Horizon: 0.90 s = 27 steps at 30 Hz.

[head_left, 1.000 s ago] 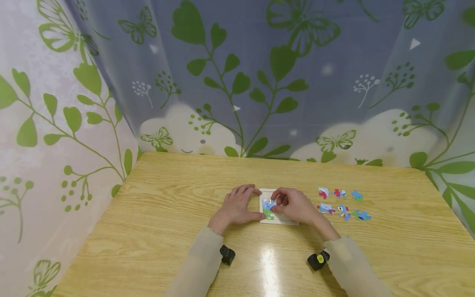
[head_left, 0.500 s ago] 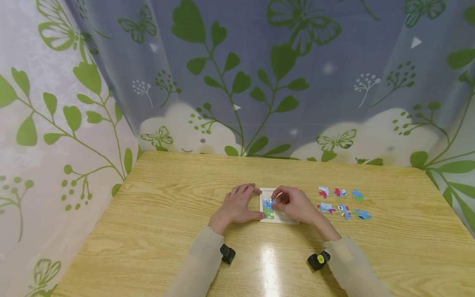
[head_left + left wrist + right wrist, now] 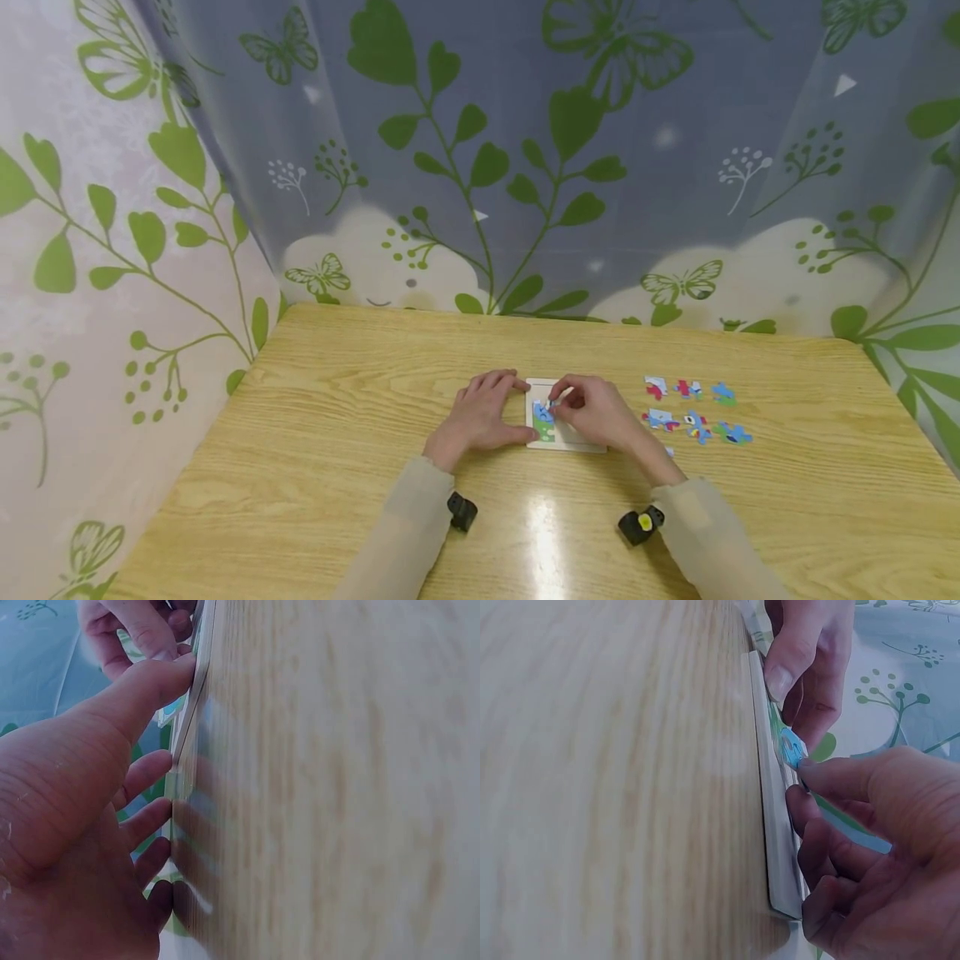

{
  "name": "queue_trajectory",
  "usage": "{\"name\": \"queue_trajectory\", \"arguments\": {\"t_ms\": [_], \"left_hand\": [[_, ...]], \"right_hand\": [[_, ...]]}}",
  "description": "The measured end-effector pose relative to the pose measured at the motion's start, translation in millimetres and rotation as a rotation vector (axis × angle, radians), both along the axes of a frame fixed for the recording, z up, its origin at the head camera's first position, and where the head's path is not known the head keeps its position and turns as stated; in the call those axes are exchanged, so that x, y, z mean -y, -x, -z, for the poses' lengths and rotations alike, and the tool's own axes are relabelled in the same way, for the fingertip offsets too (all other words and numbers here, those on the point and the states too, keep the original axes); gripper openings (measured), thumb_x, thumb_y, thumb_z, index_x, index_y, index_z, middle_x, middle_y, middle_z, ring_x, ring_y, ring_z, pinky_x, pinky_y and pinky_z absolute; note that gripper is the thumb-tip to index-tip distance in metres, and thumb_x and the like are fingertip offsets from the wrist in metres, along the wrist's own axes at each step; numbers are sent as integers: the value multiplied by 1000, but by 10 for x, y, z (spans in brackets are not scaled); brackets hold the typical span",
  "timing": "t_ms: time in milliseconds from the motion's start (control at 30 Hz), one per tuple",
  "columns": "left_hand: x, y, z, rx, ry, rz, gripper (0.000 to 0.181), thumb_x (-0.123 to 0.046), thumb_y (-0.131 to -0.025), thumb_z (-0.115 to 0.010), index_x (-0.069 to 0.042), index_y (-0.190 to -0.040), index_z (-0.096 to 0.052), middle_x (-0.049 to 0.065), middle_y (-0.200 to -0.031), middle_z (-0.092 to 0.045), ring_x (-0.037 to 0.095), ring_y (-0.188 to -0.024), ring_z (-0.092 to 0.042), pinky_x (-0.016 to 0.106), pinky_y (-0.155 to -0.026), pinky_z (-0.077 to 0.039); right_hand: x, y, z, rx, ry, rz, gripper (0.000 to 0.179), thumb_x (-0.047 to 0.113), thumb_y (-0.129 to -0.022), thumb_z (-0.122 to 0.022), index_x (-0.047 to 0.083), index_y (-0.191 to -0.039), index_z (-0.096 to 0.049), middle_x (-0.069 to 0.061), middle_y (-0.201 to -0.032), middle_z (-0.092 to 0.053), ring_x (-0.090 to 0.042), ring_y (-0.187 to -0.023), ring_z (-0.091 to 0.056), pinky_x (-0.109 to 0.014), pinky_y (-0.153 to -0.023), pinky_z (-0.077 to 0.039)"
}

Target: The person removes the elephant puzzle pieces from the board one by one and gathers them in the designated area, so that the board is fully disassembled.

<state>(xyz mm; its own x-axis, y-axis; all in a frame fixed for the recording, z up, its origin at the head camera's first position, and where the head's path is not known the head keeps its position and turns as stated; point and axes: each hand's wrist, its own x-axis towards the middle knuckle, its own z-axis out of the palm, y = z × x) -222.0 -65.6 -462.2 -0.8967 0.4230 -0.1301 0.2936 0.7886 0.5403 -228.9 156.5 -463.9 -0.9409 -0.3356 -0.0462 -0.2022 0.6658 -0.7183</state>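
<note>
A white puzzle tray (image 3: 573, 447) lies flat on the table between both hands. Joined green and blue jigsaw pieces (image 3: 543, 429) fill its lower left part. My left hand (image 3: 478, 415) rests along the tray's left side, thumb at the near corner and index finger at the far one; in the left wrist view its other fingers touch the table. My right hand (image 3: 597, 411) pinches a jigsaw piece (image 3: 551, 404) between thumb and fingers above the tray's left half. The right wrist view shows a blue piece (image 3: 790, 746) tilted at the thumb tip. The right fingers partly hide the held piece.
Several loose jigsaw pieces (image 3: 697, 425) lie in two rows to the right of the tray. Another small piece (image 3: 669, 451) shows partly beside the right wrist. Wood-grain table (image 3: 337, 392) surrounds the tray, with a printed curtain (image 3: 510, 167) behind it.
My right fingers have shifted slightly, turning the pinched piece over the tray's left half. The left hand and the loose pieces have stayed in place.
</note>
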Motion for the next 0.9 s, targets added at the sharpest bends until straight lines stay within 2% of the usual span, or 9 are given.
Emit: {"name": "queue_trajectory", "arguments": {"t_ms": [467,900], "left_hand": [[-1,12,9,-10,9,-1,69,-51,-88,-75,-22,-146,-51,8,-165,-34,38,-152,-30,63,-120,-26],[8,-1,-8,6,3,-2,70,-51,-88,-75,-23,-147,-50,7,-166,-33,37,-152,-29,62,-121,-24]], "right_hand": [[3,-7,-17,45,27,47,8,13,-93,-72,12,-101,-73,-3,-89,-73,-14,-80,-63,-30,-76,-48],[-115,-39,6,52,139,24,10,17,-95,-72,10,-103,-72,-6,-86,-73,-17,-71,-60,-27,-64,-47]]}}
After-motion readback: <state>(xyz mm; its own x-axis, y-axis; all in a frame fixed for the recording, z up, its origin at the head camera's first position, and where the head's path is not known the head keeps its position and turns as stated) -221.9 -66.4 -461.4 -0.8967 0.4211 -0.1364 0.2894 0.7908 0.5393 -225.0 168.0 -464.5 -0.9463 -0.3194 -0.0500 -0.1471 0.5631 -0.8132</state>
